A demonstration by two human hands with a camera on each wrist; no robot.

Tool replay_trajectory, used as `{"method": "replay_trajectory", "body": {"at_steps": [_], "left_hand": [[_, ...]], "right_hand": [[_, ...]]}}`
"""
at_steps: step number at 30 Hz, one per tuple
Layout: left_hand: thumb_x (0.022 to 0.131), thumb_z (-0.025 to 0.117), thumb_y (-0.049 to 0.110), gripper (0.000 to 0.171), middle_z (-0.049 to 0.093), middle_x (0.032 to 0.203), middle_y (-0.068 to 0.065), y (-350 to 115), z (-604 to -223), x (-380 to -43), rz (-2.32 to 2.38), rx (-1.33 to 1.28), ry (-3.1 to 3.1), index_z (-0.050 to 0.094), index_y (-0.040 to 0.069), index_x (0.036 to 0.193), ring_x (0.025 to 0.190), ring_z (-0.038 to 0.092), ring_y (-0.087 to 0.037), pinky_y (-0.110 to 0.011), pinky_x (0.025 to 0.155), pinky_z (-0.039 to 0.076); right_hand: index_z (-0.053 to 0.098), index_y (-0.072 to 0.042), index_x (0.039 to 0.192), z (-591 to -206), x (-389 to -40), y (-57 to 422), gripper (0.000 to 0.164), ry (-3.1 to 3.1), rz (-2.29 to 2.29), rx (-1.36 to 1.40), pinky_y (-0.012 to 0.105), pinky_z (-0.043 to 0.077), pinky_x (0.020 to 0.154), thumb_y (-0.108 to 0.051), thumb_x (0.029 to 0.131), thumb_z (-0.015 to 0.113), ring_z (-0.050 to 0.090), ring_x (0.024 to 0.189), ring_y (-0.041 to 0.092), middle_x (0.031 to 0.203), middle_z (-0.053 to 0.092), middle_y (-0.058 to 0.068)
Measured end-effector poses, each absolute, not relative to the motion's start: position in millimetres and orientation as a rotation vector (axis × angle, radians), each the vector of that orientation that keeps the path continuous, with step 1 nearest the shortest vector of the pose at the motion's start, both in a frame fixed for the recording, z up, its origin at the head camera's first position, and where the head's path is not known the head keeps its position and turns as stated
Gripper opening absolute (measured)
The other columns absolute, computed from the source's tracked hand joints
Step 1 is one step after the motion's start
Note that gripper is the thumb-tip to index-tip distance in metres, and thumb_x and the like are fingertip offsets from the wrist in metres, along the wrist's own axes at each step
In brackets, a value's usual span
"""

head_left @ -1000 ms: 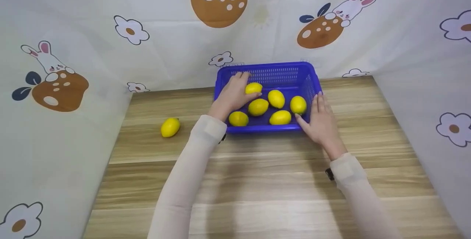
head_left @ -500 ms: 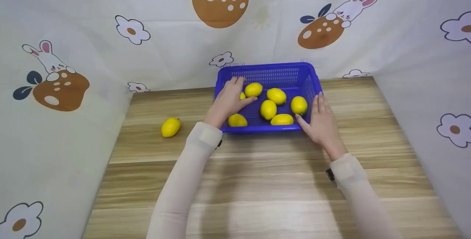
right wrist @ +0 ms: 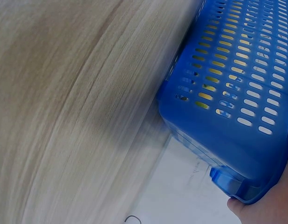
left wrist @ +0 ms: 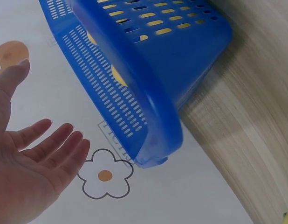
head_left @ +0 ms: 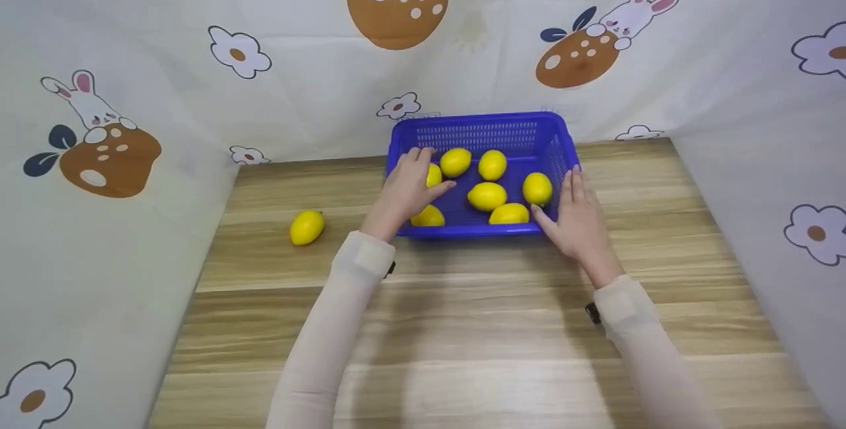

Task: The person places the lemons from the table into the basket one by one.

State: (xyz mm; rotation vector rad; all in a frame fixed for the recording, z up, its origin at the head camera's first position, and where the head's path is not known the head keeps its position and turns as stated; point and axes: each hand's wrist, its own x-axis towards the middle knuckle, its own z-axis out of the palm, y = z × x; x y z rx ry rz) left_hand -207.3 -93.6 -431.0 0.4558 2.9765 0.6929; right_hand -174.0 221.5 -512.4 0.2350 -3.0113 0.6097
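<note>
A blue plastic basket (head_left: 476,233) stands at the back of the wooden table, with several yellow lemons (head_left: 487,197) lying loose on its floor. Over its left side is my left hand (head_left: 406,184), partly covering one lemon (head_left: 433,175) and another nearer the front. The left wrist view shows this left hand (left wrist: 37,168) with fingers apart, loosely bent and holding nothing. At the front right corner my right hand (head_left: 578,221) grips the rim, thumb on the inner side and fingers along the right wall. In the right wrist view a fingertip (right wrist: 236,205) shows at the rim.
One more lemon (head_left: 307,228) lies on the table (head_left: 502,336), left of the basket. A pale cloth (head_left: 317,92) printed with rabbits and flowers hangs close behind the basket and along both sides.
My left hand has drawn back slightly toward me and left, uncovering part of a lemon beneath it. Lemons in the middle have rolled and turned. The right hand stays at the rim.
</note>
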Motion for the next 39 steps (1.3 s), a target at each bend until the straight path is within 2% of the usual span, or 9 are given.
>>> {"method": "replay_trajectory", "body": {"at_steps": [9,19,27,39], "left_hand": [[0.101,0.072,0.042,0.074,0.053,0.147,-0.026,-101,-444,-202,0.744,0.426,3.017,0.046,-0.003,0.153,0.135,0.052,-0.042,-0.052,0.115,0.046],[0.101,0.073,0.035,0.069,0.053,0.144,-0.028,-116,-454,-194,0.840,0.431,3.084,0.047,-0.008,0.149,0.130,0.052,-0.044,-0.050,0.117,0.043],[0.103,0.069,0.039,0.070,0.051,0.146,-0.029,-129,-460,-188,0.835,0.387,3.111,0.046,-0.009,0.150,0.134,0.051,-0.044,-0.050,0.119,0.041],[0.102,0.073,0.032,0.067,0.051,0.144,-0.030,-150,-470,-177,0.956,0.337,3.124,0.047,-0.010,0.148,0.136,0.049,-0.045,-0.053,0.119,0.041]], "right_hand": [[0.019,0.022,0.157,-511,-173,221,0.096,-3.008,0.611,0.241,0.058,0.009,0.131,-0.054,0.105,0.048,0.007,0.160,0.052,0.168,0.008,0.039],[0.018,0.021,0.158,-512,-175,219,0.095,-3.007,0.629,0.237,0.059,0.009,0.130,-0.051,0.105,0.051,0.007,0.160,0.052,0.169,0.007,0.039],[0.017,0.021,0.158,-511,-175,220,0.097,-3.012,0.633,0.232,0.058,0.009,0.130,-0.054,0.105,0.048,0.005,0.160,0.051,0.169,0.006,0.038],[0.018,0.021,0.158,-512,-174,221,0.096,-3.001,0.618,0.222,0.059,0.012,0.130,-0.053,0.105,0.049,0.008,0.160,0.051,0.169,0.009,0.038]]}}
